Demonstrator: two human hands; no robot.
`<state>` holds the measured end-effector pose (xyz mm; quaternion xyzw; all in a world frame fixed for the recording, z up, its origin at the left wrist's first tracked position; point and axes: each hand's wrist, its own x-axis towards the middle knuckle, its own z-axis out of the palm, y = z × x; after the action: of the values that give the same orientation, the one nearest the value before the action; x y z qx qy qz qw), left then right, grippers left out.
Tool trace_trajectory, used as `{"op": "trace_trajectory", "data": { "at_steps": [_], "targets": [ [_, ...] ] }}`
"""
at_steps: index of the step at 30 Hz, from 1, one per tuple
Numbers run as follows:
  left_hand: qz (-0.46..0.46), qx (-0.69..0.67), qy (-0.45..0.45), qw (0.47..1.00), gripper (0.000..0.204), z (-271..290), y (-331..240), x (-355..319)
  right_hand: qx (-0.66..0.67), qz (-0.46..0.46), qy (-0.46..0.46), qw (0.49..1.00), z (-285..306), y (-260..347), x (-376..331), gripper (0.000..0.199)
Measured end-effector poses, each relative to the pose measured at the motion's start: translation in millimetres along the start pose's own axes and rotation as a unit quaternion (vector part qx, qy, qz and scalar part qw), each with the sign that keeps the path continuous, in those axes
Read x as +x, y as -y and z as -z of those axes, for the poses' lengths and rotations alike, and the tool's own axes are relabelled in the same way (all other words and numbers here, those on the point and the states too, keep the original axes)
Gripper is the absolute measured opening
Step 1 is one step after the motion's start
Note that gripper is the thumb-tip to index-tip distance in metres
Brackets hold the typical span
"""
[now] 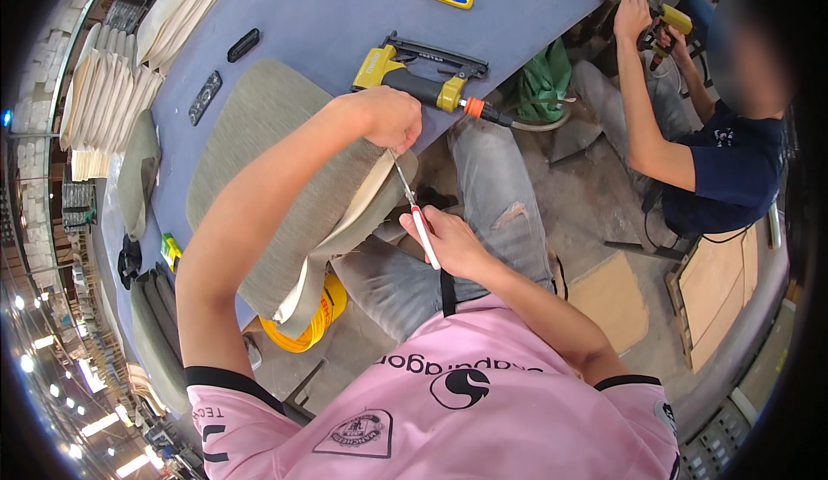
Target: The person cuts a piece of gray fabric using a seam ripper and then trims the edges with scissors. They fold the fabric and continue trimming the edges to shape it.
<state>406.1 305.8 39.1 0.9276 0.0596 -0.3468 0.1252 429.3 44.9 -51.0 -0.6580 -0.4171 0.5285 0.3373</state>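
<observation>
The upholstered seat panel [285,178] overhangs the table [328,14] edge at centre frame. It appears to be a rigid board under soft grey fabric, probably light; grip it at the stiff edge. The left hand [392,118] is clenched on its 2 o'clock corner. The right hand [448,243] is closed around scissors [412,204], blades at the fabric. A yellow pneumatic stapler [423,79] lies at 12 o'clock.

I sit at a blue-grey surface [328,14] over a dusty concrete floor [595,178], stacked pale panels [103,92] to my left, ceiling lights [99,424] glowing beyond.
</observation>
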Motion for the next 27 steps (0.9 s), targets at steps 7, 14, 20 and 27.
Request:
{"op": "trace_trajectory", "data": {
  "at_steps": [7, 14, 20, 27],
  "targets": [
    [0.0, 0.014, -0.005, 1.0, 0.011, -1, -4, -3, 0.027, -0.035, 0.001, 0.999, 0, 14, 2, 0.07],
    [-0.033, -0.054, -0.05, 0.997, 0.011, -8, 9, -8, 0.038, -0.032, -0.017, 0.999, 3, -4, 2, 0.066],
    [-0.016, -0.121, -0.039, 0.992, 0.013, -8, 15, -7, -0.002, 0.011, -0.056, 0.998, -5, -6, -6, 0.057],
    [-0.02, -0.105, -0.038, 0.994, 0.017, -7, 15, -5, -0.001, -0.008, -0.033, 0.999, -2, 2, -2, 0.062]
  ]
}}
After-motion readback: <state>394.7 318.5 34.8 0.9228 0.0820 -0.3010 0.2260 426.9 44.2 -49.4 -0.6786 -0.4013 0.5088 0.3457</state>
